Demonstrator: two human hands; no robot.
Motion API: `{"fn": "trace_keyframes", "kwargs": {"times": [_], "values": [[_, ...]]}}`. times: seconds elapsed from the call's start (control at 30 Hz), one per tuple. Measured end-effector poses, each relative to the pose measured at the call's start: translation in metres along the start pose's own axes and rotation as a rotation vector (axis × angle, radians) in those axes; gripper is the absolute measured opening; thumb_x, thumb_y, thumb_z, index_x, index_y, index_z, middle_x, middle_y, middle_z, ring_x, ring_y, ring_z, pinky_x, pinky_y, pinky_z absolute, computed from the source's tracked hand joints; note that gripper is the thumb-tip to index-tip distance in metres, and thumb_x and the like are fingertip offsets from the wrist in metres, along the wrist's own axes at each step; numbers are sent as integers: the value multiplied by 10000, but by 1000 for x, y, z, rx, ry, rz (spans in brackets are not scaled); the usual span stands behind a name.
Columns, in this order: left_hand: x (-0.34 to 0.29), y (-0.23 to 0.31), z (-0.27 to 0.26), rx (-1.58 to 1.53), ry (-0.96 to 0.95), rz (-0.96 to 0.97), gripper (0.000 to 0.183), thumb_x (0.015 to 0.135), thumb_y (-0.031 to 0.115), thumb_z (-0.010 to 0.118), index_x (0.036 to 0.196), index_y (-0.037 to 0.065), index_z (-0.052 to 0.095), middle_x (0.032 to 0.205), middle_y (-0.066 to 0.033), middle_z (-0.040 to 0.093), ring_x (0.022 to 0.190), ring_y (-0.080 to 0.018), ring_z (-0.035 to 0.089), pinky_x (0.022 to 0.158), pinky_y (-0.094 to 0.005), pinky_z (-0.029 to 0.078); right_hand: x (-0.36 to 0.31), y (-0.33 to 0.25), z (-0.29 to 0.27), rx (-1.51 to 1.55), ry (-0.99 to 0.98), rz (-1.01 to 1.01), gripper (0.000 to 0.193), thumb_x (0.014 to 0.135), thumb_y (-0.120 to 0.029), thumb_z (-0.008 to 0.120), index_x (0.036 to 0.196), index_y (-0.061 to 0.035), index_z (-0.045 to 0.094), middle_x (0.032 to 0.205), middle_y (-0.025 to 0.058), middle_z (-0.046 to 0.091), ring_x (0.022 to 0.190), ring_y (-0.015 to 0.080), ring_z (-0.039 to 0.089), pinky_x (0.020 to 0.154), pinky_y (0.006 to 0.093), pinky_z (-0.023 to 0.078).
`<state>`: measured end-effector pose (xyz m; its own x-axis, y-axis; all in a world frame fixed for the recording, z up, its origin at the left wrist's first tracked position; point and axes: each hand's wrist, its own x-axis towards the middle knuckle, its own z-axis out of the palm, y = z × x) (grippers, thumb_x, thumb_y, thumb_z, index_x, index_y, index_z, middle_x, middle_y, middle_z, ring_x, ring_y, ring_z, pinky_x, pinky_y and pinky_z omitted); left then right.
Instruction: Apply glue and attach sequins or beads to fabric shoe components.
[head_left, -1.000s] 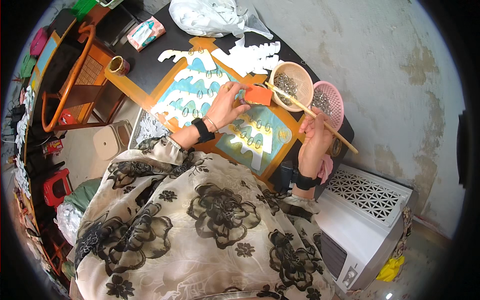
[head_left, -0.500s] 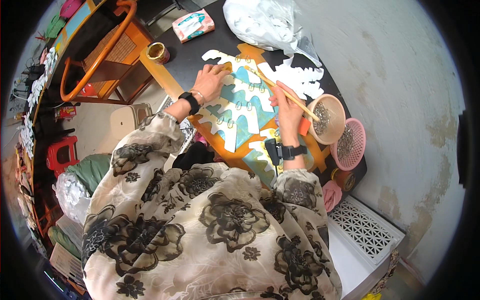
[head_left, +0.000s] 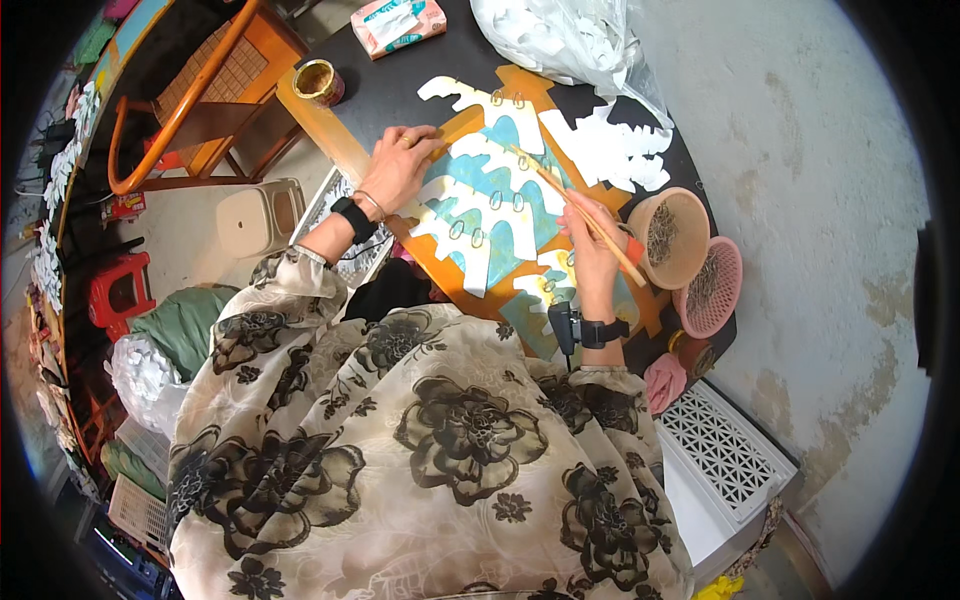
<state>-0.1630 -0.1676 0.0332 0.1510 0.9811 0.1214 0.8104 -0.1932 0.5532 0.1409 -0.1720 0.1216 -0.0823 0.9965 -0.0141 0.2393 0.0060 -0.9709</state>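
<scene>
Painted panel (head_left: 500,200) lay on the counter (head_left: 400,80); left hand (head_left: 400,165) pressed flat, fingers released, right hand (head_left: 590,245) grasping a stick (head_left: 575,212), which might smear paint if it slipped.

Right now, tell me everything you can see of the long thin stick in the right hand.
The long thin light-wood stick looks like bamboo or pale wood, slim, straight and plain. It lies slantwise, its far tip over the blue and white cut-paper panel on the orange board, its near end pointing toward the tan round basket. The right hand pinches it past its middle in a finger grip. An orange piece sits at its near end; what it is cannot be told.
</scene>
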Motion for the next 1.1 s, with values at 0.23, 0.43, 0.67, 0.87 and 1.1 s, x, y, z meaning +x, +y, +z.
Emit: {"fn": "trace_keyframes", "kwargs": {"times": [0.23,0.43,0.67,0.87,1.1], "values": [[56,1,18,152,-16,77,505,835,85,615,1331,147,544,1422,-55,481,1252,-307,442,1018,-449,370,53,5,51,76,-1,49,238,895,6,655,1130,-5,689,915,69,680,712,107,661,591,217,536],[83,-1,19,220,-114,70,543,828,95,636,1356,171,537,1440,-57,463,1264,-292,433,1013,-448,368,76,19,69,-74,-41,-35,224,911,-27,655,1130,-3,697,888,61,684,718,97,666,592,200,520],[96,-3,19,284,-108,99,563,815,85,621,1342,274,566,1428,-133,458,1292,-374,401,1040,-472,355,92,14,67,-183,-21,-144,180,811,53,681,987,21,698,781,107,667,688,189,660,611,284,506],[96,20,14,360,-235,54,612,792,48,606,1353,292,572,1464,-180,391,1329,-399,360,1084,-478,322,91,5,54,-355,-57,-284,178,835,45,644,998,8,705,942,137,685,779,254,683,685,312,538],[93,20,14,344,-187,68,597,766,49,619,1313,287,611,1477,-159,374,1356,-380,333,1096,-478,309,82,-12,46,-436,-184,-270,235,828,40,622,1021,-47,724,1114,136,657,910,294,674,775,358,538]]}}
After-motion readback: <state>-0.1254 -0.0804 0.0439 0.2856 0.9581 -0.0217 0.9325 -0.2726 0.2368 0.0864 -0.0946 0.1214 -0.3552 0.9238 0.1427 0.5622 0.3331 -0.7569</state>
